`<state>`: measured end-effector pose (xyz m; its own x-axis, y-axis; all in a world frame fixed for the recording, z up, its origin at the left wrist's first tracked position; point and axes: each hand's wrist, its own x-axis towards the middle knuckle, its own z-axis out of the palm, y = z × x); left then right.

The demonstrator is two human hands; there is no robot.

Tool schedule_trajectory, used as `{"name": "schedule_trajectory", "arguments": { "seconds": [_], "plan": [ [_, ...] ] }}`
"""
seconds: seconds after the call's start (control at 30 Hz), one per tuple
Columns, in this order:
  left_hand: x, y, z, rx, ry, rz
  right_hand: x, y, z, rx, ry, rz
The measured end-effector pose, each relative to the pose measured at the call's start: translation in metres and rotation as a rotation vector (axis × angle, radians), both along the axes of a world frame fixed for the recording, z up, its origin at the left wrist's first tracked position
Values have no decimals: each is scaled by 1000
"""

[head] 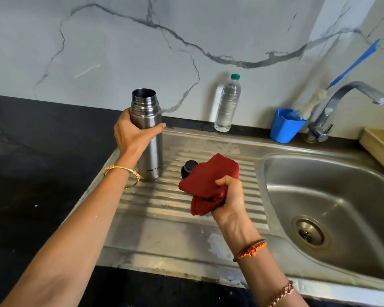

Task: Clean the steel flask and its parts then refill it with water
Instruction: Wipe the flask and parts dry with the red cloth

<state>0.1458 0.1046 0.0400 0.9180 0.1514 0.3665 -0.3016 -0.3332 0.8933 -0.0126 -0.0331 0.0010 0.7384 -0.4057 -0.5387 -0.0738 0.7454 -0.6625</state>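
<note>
On the draining board [164, 196] | steel flask [148, 138] upright, open mouth up | left hand [131, 134] grips its body | right hand [230, 198] clutches red cloth [206, 182]

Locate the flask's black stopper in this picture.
In the head view, the black stopper sits on the ribbed drainboard, right of the steel flask and partly hidden behind the red cloth.

We record two bare forearms, no sleeves in view. The left hand [133, 134] has a thin gold bangle [122, 173] at the wrist, with a small ornamental clasp at its 3 o'clock side. The right hand [230, 199] has an orange and brown knotted thread band [251, 250] at the wrist, and a braided brown bracelet [283, 293] further up the forearm, toward 5 o'clock.
</note>
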Motion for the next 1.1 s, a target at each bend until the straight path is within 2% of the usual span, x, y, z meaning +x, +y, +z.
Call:
{"name": "schedule_trajectory", "arguments": {
  "seconds": [0.27,0.47,0.53,0.67,0.73,0.8,0.83,0.87,0.93,1.0,1.03,1.1],
  "plan": [
    [2,2,-3,-1,-23,-85,-6,-19,4,131,-91,-48],
    [-2,6,-7,90,-175,-58,-12,-32,12,138,-115,-38],
    [-11,3,-6,148,-279,13,-13,-34,16,132,-126,-35],
    [-31,-14,-4,164,-607,123,-15,-42,23,143,-134,-66],
    [-38,-28,-8,236,-775,57,-18,-48,29,138,-159,-80],
    [-42,-40,-20,424,-888,-73,-24,-53,36,111,-182,-89],
    [-42,-46,-28,542,-883,-170,-27,-56,38,99,-191,-94],
    [-43,-51,-35,656,-794,-284,-30,-58,39,91,-198,-103],
    [-45,-58,-50,819,-403,-442,-35,-62,40,83,-197,-128],
    [-43,-63,-62,883,-50,-498,-40,-66,38,73,-176,-145],
    [-43,-64,-66,895,18,-513,-43,-68,37,73,-163,-152],
    [-42,-67,-71,914,42,-520,-49,-70,34,88,-144,-154]
  ]
}}
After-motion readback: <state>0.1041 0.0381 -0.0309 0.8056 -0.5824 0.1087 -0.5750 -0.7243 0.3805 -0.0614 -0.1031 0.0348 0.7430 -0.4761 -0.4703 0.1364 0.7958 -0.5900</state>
